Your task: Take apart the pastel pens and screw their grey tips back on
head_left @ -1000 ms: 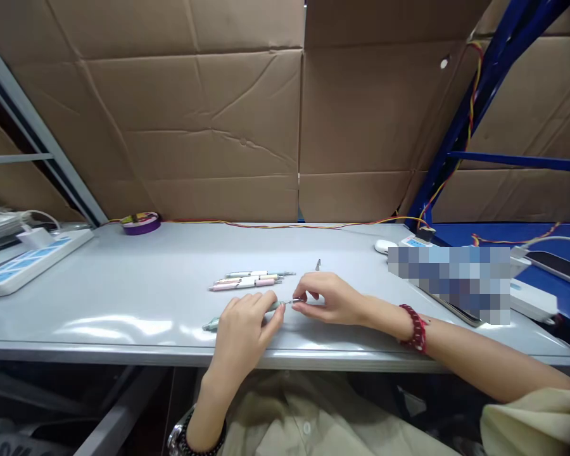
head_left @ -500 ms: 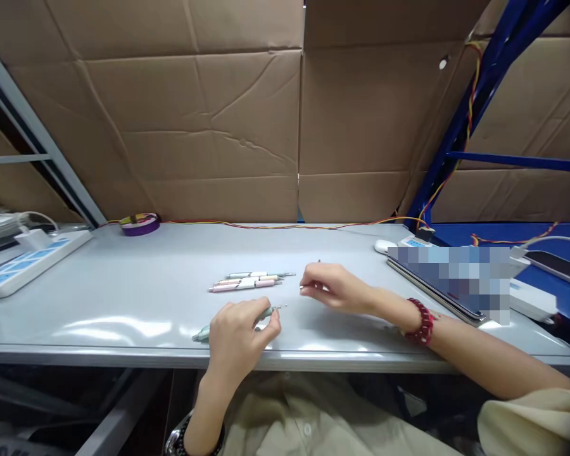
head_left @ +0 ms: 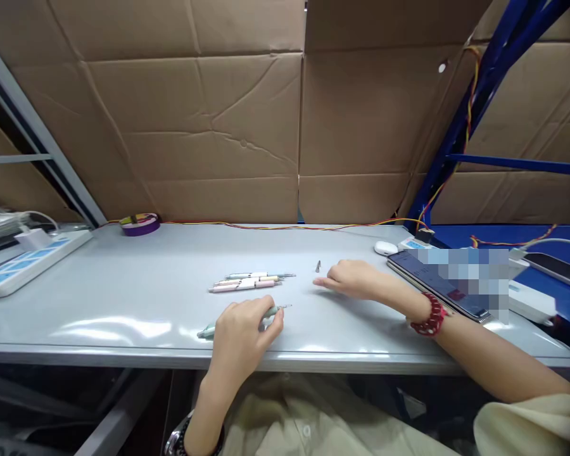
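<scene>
A pale green mechanical pencil (head_left: 208, 331) lies in my left hand (head_left: 246, 325), its thin silver inner end pointing right past my thumb and index finger. My palm hides the middle of the barrel. To the right of that end, my right hand (head_left: 351, 278) rests low over the table with the index finger stretched out and nothing visible in it; its other fingers are curled and partly hidden. Just beyond the fingertip stand small silver tip pieces (head_left: 318, 266), too small to count. Several pastel pencils (head_left: 244, 286) lie side by side ahead of my left hand, thin ends to the right.
On the white table (head_left: 137, 278), a purple tape roll (head_left: 140, 225) sits at the back left. A power strip (head_left: 33, 261) is at the left edge. A tablet-like device (head_left: 411, 266), a white case (head_left: 386, 247) and cables are at the right. Cardboard (head_left: 209, 114) walls the back.
My right hand has left the pencil's end, moved right and away from me beside the silver pieces, and loosened its pinch. My left hand still holds the green pencil.
</scene>
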{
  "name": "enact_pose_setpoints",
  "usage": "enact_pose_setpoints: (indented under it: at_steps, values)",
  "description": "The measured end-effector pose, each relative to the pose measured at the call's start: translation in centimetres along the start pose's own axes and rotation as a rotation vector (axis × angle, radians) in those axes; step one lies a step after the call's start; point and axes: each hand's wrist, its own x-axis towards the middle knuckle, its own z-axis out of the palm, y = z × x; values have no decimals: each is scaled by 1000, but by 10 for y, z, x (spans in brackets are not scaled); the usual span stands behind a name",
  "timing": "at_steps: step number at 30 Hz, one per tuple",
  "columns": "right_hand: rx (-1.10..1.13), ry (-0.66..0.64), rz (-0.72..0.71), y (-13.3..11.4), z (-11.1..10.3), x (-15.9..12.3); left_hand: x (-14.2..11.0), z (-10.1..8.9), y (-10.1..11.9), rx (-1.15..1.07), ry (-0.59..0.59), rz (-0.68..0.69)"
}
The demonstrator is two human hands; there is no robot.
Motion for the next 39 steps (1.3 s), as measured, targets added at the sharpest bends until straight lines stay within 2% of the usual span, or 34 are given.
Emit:
enact_pose_setpoints:
  at_steps: [3, 5, 7, 10, 13, 18, 23, 27, 30, 35, 39]
  values:
    - [2, 31, 67, 2, -14, -6, 1, 1, -1, 3, -39, 9]
    - [68, 80, 34, 0, -22, -11, 1, 2, -1, 5, -60, 15]
    - [228, 135, -132, -8, -23, -14, 1, 3, -1, 4, -73, 22]
    - [508, 181, -438, -27, -10, -15, 1, 3, -1, -2, -88, 31]
    - [653, 243, -535, -45, 10, -11, 2, 2, 0, -3, -101, 45]
    - [745, 278, -526, -54, 24, -6, 2, -1, 0, -6, -118, 121]
    - [643, 225, -564, -47, 13, -13, 2, -1, -1, -26, -98, 121]
    - [662, 215, -537, -42, 6, -16, 2, 0, -1, -14, -106, 105]
    - [703, 200, -519, -43, 10, -14, 1, 1, -1, -20, -109, 123]
    - [751, 218, -512, -48, 20, -9, 0, 1, -3, -25, -124, 190]
    - [770, 289, -441, -42, 9, -11, 7, 3, -10, -112, -185, 185]
